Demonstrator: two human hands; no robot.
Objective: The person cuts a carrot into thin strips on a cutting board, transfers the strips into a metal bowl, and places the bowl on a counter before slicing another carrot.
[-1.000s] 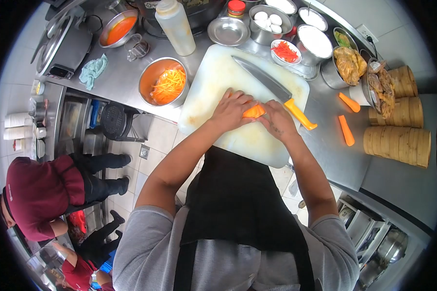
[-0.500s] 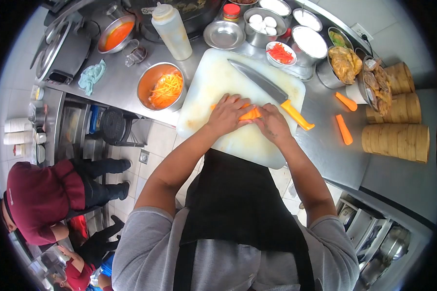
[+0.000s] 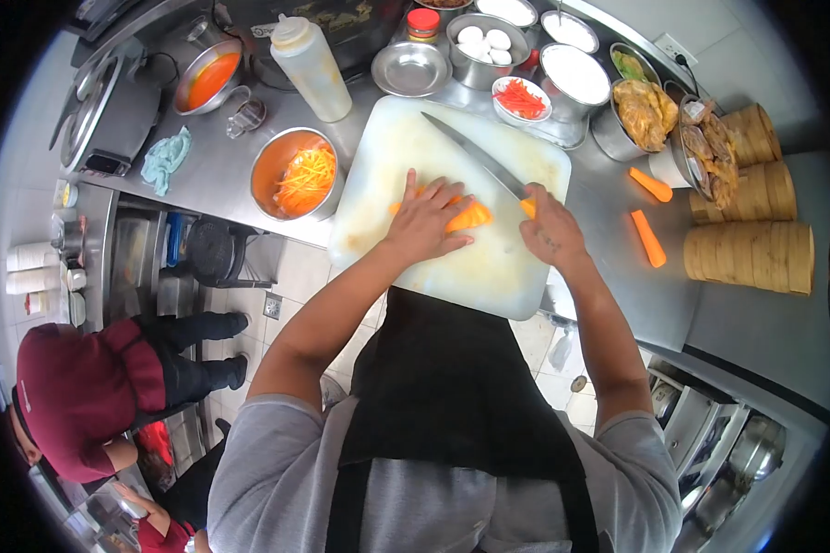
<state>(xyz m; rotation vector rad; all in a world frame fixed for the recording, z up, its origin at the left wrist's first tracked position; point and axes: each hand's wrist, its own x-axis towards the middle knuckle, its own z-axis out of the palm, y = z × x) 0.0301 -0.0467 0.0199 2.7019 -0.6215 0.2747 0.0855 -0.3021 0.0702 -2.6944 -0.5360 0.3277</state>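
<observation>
Orange carrot slices [image 3: 471,217] lie on the white cutting board [image 3: 489,286]. My left hand [image 3: 426,219] rests on them with its fingers spread. My right hand [image 3: 553,227] is wrapped round the yellow handle of a large knife [image 3: 481,157], whose blade lies across the board and points up and left. Left of the board is a steel bowl [image 3: 332,195] with shredded carrot [image 3: 306,181]. Two carrot pieces [image 3: 648,240] lie on the steel counter to the right.
A squeeze bottle [image 3: 312,72], a steel plate [image 3: 410,70], a pot of eggs [image 3: 485,46] and a bowl of red strips [image 3: 521,99] stand behind the board. Bamboo steamers [image 3: 749,258] are at the right. Co-workers [image 3: 88,392] stand at the lower left.
My right hand has left the carrot and closed round the knife handle. My left hand has spread out over the slices. The whole view has shifted slightly.
</observation>
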